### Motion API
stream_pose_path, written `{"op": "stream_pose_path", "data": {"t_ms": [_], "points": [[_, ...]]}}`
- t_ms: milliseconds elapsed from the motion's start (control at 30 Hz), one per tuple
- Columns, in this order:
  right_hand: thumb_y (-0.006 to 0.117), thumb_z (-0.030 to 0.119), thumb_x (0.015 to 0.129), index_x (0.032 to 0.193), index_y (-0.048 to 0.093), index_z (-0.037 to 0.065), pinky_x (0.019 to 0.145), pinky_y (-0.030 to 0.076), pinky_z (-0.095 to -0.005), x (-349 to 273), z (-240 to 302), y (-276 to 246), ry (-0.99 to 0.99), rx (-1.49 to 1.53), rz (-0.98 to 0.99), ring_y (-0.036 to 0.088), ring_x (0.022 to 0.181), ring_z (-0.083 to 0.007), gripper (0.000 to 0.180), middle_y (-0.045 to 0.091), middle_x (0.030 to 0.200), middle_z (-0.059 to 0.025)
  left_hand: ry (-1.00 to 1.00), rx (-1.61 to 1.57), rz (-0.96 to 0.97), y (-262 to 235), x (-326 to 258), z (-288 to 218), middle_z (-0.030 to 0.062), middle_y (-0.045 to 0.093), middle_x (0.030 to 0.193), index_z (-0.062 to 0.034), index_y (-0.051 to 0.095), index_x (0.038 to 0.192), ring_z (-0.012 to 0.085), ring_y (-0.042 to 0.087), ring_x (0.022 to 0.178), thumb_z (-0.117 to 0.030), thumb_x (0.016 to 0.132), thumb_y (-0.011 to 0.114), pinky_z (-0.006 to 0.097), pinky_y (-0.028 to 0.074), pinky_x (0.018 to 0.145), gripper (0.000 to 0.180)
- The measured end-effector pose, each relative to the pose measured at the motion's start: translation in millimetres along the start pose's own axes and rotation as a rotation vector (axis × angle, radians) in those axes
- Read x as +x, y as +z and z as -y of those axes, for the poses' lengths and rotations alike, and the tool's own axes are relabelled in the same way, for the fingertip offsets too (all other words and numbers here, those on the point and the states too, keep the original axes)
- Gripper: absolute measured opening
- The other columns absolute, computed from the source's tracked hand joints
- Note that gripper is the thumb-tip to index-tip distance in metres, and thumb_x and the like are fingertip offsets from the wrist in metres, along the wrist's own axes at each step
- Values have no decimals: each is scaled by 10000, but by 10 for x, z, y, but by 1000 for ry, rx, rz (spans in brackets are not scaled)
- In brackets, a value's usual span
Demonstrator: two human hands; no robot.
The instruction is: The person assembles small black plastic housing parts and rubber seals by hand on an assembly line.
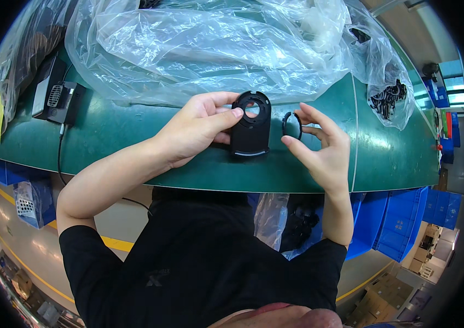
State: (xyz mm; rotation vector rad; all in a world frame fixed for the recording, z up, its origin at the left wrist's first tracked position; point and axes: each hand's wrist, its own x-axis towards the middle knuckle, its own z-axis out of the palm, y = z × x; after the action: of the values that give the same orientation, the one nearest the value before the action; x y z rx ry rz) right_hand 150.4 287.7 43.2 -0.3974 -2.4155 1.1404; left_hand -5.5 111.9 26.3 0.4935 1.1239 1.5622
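My left hand grips a flat black plastic housing by its left edge, thumb on the front. The housing has a round upper end with a large hole through it and a squared lower end. Just to its right, my right hand pinches a thin black ring between thumb and fingers. The ring is turned partly edge-on and stays apart from the housing. Both parts are held up over the near side of the green tabletop.
Large clear plastic bags cover the table's far side. A bag of small black parts lies at the right. A black boxy device with a cable stands at the left. Blue bins sit below the table's near edge.
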Motion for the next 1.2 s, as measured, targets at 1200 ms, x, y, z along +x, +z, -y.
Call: {"op": "stream_pose_path", "data": {"t_ms": [1200], "points": [[729, -6, 618, 1055, 556, -24, 779, 456, -379, 36, 418, 410, -388, -364, -67, 558, 900, -326, 471, 597, 1000, -164, 41, 55, 90, 38, -53, 51, -27, 604, 999, -52, 478, 1268, 11, 520, 834, -166, 913, 519, 168, 461, 712, 375]]}}
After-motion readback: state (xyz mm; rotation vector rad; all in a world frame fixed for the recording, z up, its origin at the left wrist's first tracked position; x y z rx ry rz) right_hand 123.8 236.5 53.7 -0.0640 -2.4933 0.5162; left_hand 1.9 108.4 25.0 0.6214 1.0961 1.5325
